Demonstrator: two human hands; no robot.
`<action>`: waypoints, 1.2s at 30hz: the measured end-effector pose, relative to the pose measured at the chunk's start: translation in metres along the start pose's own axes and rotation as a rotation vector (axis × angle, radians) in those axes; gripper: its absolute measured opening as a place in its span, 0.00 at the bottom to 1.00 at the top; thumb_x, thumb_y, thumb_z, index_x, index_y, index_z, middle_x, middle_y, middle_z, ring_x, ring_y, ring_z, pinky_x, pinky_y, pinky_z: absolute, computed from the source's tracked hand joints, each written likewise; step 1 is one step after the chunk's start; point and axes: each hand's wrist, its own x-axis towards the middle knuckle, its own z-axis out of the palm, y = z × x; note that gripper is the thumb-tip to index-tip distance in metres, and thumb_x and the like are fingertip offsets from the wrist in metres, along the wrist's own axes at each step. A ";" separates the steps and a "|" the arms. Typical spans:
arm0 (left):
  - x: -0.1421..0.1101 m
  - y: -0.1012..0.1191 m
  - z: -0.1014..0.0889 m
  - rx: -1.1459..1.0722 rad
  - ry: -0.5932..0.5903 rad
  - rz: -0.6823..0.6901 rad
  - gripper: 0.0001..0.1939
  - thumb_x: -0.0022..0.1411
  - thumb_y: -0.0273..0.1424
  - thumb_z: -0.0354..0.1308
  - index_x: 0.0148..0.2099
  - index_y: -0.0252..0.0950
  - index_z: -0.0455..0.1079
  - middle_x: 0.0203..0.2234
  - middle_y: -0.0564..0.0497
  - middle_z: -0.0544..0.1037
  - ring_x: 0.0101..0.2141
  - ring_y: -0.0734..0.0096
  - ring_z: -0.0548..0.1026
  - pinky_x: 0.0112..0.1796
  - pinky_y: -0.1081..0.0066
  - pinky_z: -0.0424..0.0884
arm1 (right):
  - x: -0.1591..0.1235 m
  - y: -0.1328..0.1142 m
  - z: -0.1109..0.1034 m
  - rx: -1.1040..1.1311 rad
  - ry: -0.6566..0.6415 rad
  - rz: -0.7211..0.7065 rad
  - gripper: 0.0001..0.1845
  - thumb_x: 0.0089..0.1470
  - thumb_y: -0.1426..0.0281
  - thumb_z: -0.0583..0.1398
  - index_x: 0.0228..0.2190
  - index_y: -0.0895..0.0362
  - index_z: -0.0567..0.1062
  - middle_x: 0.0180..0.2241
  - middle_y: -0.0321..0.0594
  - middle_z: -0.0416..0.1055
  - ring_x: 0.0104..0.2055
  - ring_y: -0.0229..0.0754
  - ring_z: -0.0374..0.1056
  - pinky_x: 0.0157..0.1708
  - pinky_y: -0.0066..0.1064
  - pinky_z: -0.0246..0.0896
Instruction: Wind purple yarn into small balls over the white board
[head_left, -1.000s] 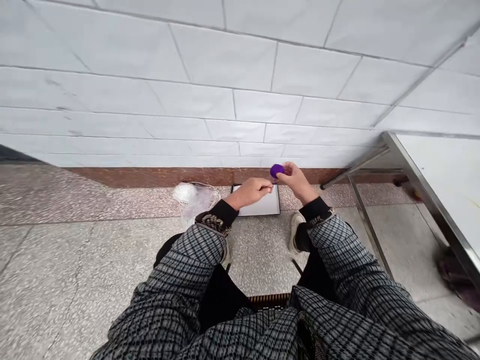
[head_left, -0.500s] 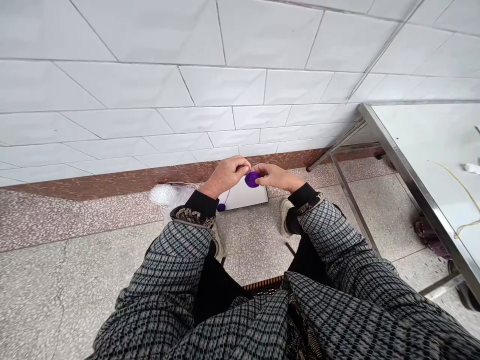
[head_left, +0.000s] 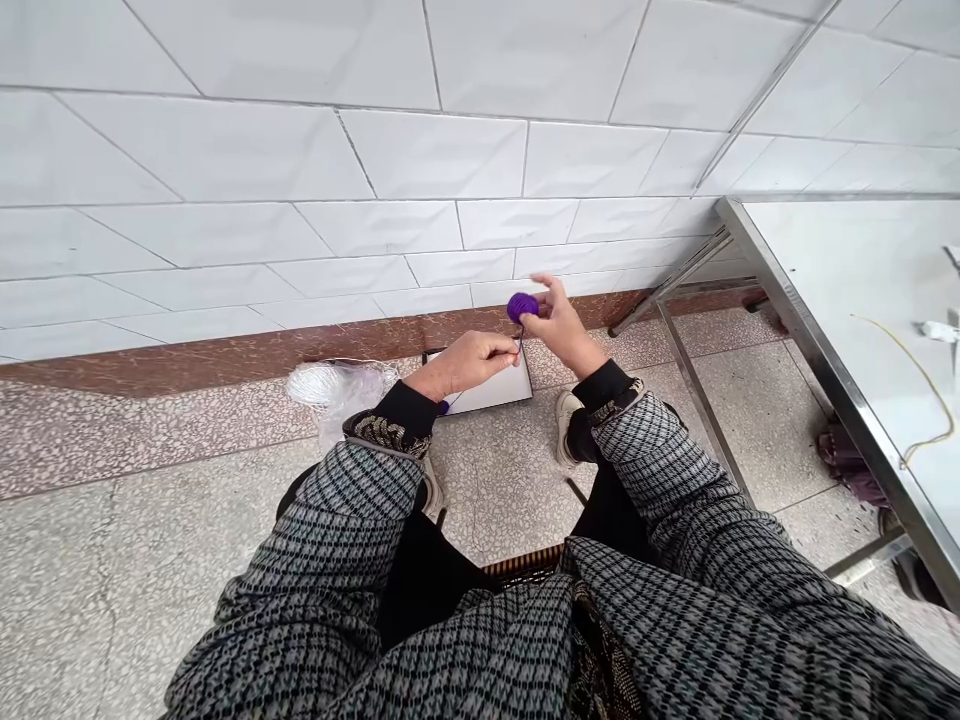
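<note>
A small ball of purple yarn (head_left: pixel 523 307) sits in the fingers of my right hand (head_left: pixel 564 325), with the index finger lifted away from it. Below and to its left, my left hand (head_left: pixel 474 361) pinches the dark yarn strand (head_left: pixel 520 340) that runs down from the ball. Behind my left wrist the strand continues to a second purple yarn ball (head_left: pixel 443 407), mostly hidden by the cuff. That ball lies at the left front corner of a shallow white box lid (head_left: pixel 495 388) with a dark edge, on the floor beneath my hands.
White yarn (head_left: pixel 319 384) in a clear plastic bag (head_left: pixel 349 400) lies on the floor at left, near the tiled wall (head_left: pixel 480 225). At right stands a metal-edged table (head_left: pixel 817 340) with a yellow strand (head_left: pixel 919 370) on it. My shoes stand either side of the lid.
My right hand has risen with the purple ball and turned, its index finger now lifted. My left hand has shifted slightly down and right, leaving a stretch of strand between the hands.
</note>
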 end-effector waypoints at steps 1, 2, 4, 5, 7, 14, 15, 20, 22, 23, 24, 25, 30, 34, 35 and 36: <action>-0.001 0.001 -0.003 0.001 0.055 -0.003 0.12 0.64 0.34 0.51 0.35 0.35 0.74 0.29 0.50 0.78 0.31 0.70 0.72 0.37 0.69 0.66 | -0.002 -0.001 0.001 -0.121 -0.048 -0.016 0.22 0.47 0.76 0.63 0.45 0.53 0.70 0.39 0.37 0.72 0.41 0.43 0.70 0.48 0.43 0.68; -0.002 0.002 -0.005 0.002 0.119 -0.013 0.12 0.63 0.34 0.52 0.34 0.35 0.74 0.30 0.49 0.78 0.32 0.68 0.73 0.38 0.69 0.67 | -0.005 -0.004 0.001 -0.228 -0.114 -0.030 0.20 0.45 0.77 0.63 0.43 0.54 0.71 0.39 0.38 0.72 0.41 0.44 0.70 0.50 0.43 0.66; -0.004 0.001 -0.012 0.000 0.220 -0.046 0.11 0.63 0.34 0.52 0.34 0.35 0.73 0.32 0.48 0.79 0.34 0.67 0.73 0.39 0.68 0.68 | -0.011 -0.011 0.001 -0.349 -0.275 -0.033 0.16 0.44 0.78 0.63 0.38 0.55 0.73 0.39 0.39 0.73 0.42 0.45 0.69 0.51 0.44 0.65; -0.005 -0.001 -0.015 -0.002 0.245 -0.066 0.11 0.62 0.33 0.52 0.34 0.35 0.73 0.32 0.48 0.79 0.34 0.67 0.73 0.40 0.68 0.68 | -0.014 -0.015 0.001 -0.354 -0.356 -0.025 0.15 0.45 0.78 0.63 0.38 0.55 0.74 0.38 0.39 0.73 0.41 0.44 0.69 0.51 0.43 0.65; -0.006 -0.005 -0.021 -0.002 0.272 -0.111 0.10 0.61 0.32 0.52 0.33 0.35 0.73 0.31 0.49 0.79 0.33 0.67 0.73 0.39 0.69 0.68 | -0.018 -0.022 0.000 -0.269 -0.498 -0.009 0.14 0.46 0.77 0.63 0.38 0.55 0.73 0.38 0.38 0.73 0.41 0.43 0.68 0.51 0.42 0.65; -0.005 -0.017 -0.016 -0.021 0.255 -0.244 0.11 0.63 0.34 0.52 0.33 0.34 0.72 0.25 0.52 0.74 0.28 0.70 0.68 0.33 0.70 0.63 | -0.014 -0.026 0.000 0.303 -0.302 0.073 0.19 0.51 0.66 0.64 0.44 0.53 0.65 0.42 0.40 0.72 0.38 0.40 0.69 0.41 0.36 0.70; -0.004 -0.016 -0.012 -0.019 0.216 -0.231 0.11 0.63 0.33 0.52 0.33 0.35 0.72 0.24 0.53 0.73 0.27 0.71 0.68 0.33 0.71 0.63 | -0.012 -0.024 0.001 0.317 -0.229 0.066 0.21 0.52 0.65 0.64 0.46 0.52 0.64 0.43 0.40 0.72 0.38 0.40 0.69 0.41 0.36 0.70; -0.004 -0.003 -0.004 -0.014 0.002 -0.041 0.10 0.62 0.31 0.52 0.33 0.35 0.73 0.24 0.53 0.74 0.26 0.73 0.66 0.32 0.72 0.62 | -0.004 -0.013 0.007 0.050 -0.052 -0.001 0.20 0.50 0.71 0.62 0.46 0.52 0.65 0.43 0.39 0.72 0.42 0.42 0.69 0.48 0.41 0.68; -0.006 0.000 -0.007 -0.016 0.022 -0.015 0.11 0.62 0.32 0.52 0.33 0.35 0.74 0.26 0.52 0.76 0.26 0.73 0.67 0.32 0.71 0.62 | -0.003 -0.008 0.008 -0.133 -0.074 0.034 0.18 0.47 0.74 0.62 0.42 0.54 0.67 0.39 0.37 0.71 0.40 0.42 0.68 0.50 0.42 0.67; -0.007 0.001 -0.010 -0.014 0.061 -0.022 0.11 0.62 0.33 0.52 0.33 0.35 0.74 0.26 0.52 0.76 0.27 0.73 0.67 0.33 0.71 0.62 | -0.004 -0.007 0.009 -0.196 -0.132 0.062 0.18 0.46 0.75 0.63 0.40 0.54 0.67 0.37 0.36 0.71 0.38 0.41 0.68 0.49 0.42 0.66; -0.008 0.001 -0.013 -0.013 0.111 -0.036 0.11 0.62 0.33 0.52 0.33 0.35 0.73 0.27 0.51 0.76 0.27 0.72 0.68 0.33 0.71 0.63 | -0.006 -0.007 0.009 -0.223 -0.223 0.088 0.17 0.45 0.75 0.63 0.39 0.55 0.68 0.35 0.35 0.71 0.37 0.41 0.67 0.48 0.41 0.67; -0.009 0.000 -0.016 -0.016 0.163 -0.053 0.11 0.62 0.33 0.52 0.32 0.35 0.73 0.27 0.51 0.76 0.28 0.71 0.69 0.34 0.70 0.64 | -0.008 -0.008 0.008 -0.213 -0.335 0.111 0.17 0.45 0.75 0.64 0.38 0.55 0.68 0.35 0.35 0.71 0.36 0.40 0.67 0.45 0.40 0.67; -0.009 -0.009 -0.021 -0.049 0.298 -0.127 0.10 0.61 0.32 0.52 0.31 0.35 0.71 0.26 0.52 0.76 0.29 0.71 0.70 0.35 0.70 0.65 | -0.021 -0.025 0.006 0.115 -0.672 0.176 0.17 0.45 0.72 0.65 0.40 0.56 0.70 0.37 0.39 0.72 0.35 0.39 0.68 0.33 0.31 0.65; -0.003 -0.015 -0.015 -0.046 0.355 -0.231 0.09 0.62 0.32 0.52 0.31 0.35 0.71 0.25 0.52 0.76 0.30 0.69 0.70 0.34 0.71 0.65 | -0.020 -0.032 0.005 0.392 -0.481 0.201 0.20 0.43 0.66 0.67 0.38 0.54 0.68 0.35 0.37 0.72 0.33 0.38 0.69 0.33 0.31 0.67; -0.002 -0.016 -0.013 -0.042 0.346 -0.248 0.09 0.61 0.32 0.52 0.31 0.35 0.71 0.26 0.52 0.76 0.30 0.69 0.70 0.34 0.71 0.65 | -0.018 -0.031 0.006 0.435 -0.433 0.208 0.21 0.43 0.64 0.68 0.39 0.54 0.68 0.36 0.37 0.72 0.33 0.38 0.70 0.34 0.32 0.67; -0.001 -0.016 -0.011 -0.027 0.329 -0.245 0.09 0.61 0.31 0.52 0.31 0.35 0.70 0.25 0.53 0.75 0.29 0.69 0.70 0.34 0.71 0.64 | -0.015 -0.029 0.007 0.460 -0.364 0.190 0.22 0.42 0.63 0.68 0.38 0.53 0.67 0.36 0.37 0.72 0.34 0.39 0.71 0.34 0.32 0.68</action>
